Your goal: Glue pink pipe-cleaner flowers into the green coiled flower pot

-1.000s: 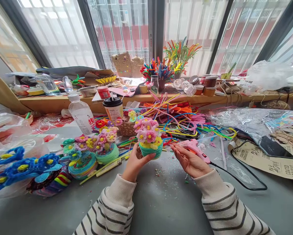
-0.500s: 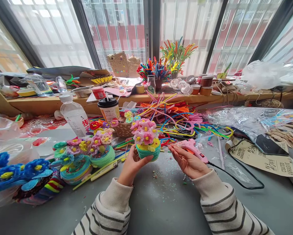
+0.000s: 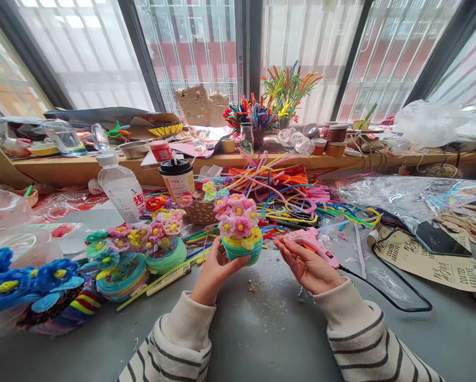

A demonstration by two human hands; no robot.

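Barred windows [image 3: 190, 58] light a crowded wooden ledge [image 3: 206, 163] that runs along the far edge of a grey desk [image 3: 270, 339]. Held over the middle of the desk is a small pipe-cleaner flowerpot [image 3: 241, 225], its long axis close to vertical, the blossom end tipped slightly toward the desk's left edge. Pink and white blooms crown the top, several yellow centres facing the wearer; the coiled teal base points down and seems raised off the surface.

On its left side, the left hand [image 3: 219, 271] grasps the pot, thumb across the lower front, fingers mostly hidden behind. The right hand [image 3: 310, 269] is half curled, palm turned inward, apart from the pot; whether its grip pinches anything tiny, I cannot tell.

Just beyond those fingers lies a pink glue gun [image 3: 321, 250], handle slanting toward the near right corner, its nozzle end hidden. Its black cable [image 3: 415, 309] loops toward the desk's right edge, near the sandpaper sheet [image 3: 434, 263]. Toward the left edge stand two more flowerpots [image 3: 166, 258], with a striped one [image 3: 73, 314] lying tilted.
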